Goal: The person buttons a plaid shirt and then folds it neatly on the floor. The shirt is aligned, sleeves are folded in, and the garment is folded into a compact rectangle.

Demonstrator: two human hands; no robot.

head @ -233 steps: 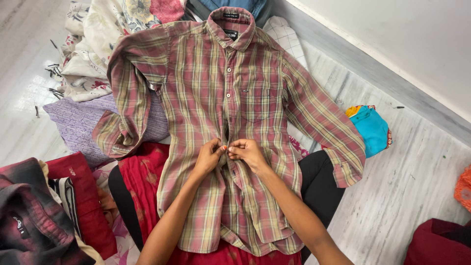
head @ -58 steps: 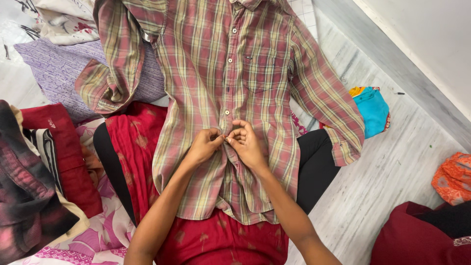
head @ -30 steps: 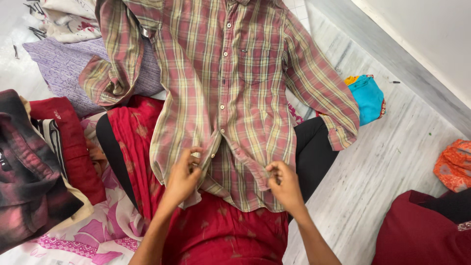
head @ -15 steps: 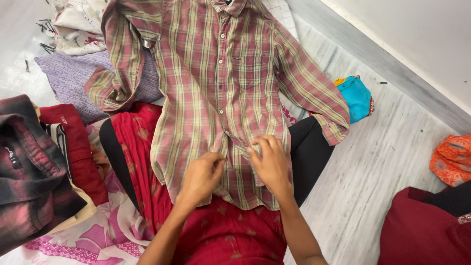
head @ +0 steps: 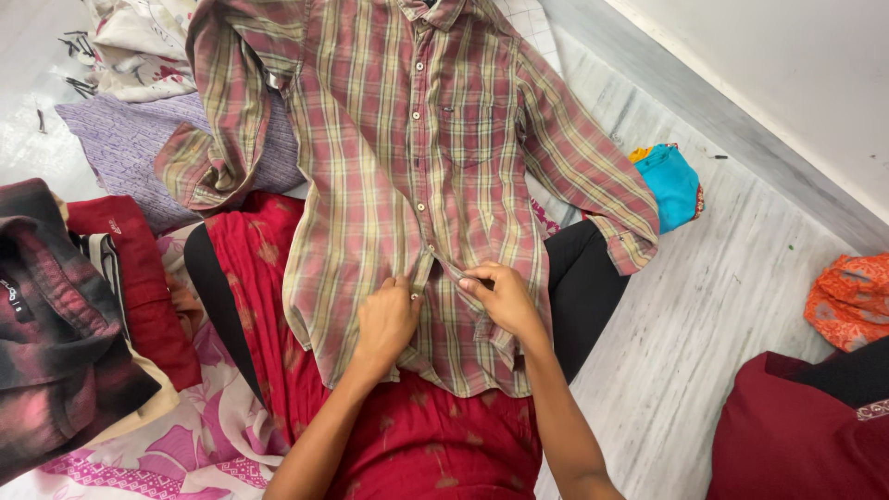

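A red and beige plaid shirt (head: 407, 139) lies spread front-up across my lap and the floor, collar away from me. My left hand (head: 384, 319) pinches the left edge of its button placket low on the front. My right hand (head: 500, 296) pinches the right edge of the placket just beside it, fingertips close to the left hand's. The buttons higher up are fastened. The lowest part of the front hangs slightly apart below my hands. The left sleeve is folded back on itself, the right sleeve stretches out to the side.
A lilac knitted cloth (head: 120, 148) and printed fabrics (head: 139, 46) lie at the upper left. Dark red and black garments (head: 65, 306) are piled at the left. A blue cloth (head: 671, 185), an orange cloth (head: 852, 301) and a maroon garment (head: 796, 435) lie on the grey floor (head: 704, 306).
Earlier both hands worked at a button higher on the placket, then spread apart along the hem. Now they have come together again at a lower point on the placket.
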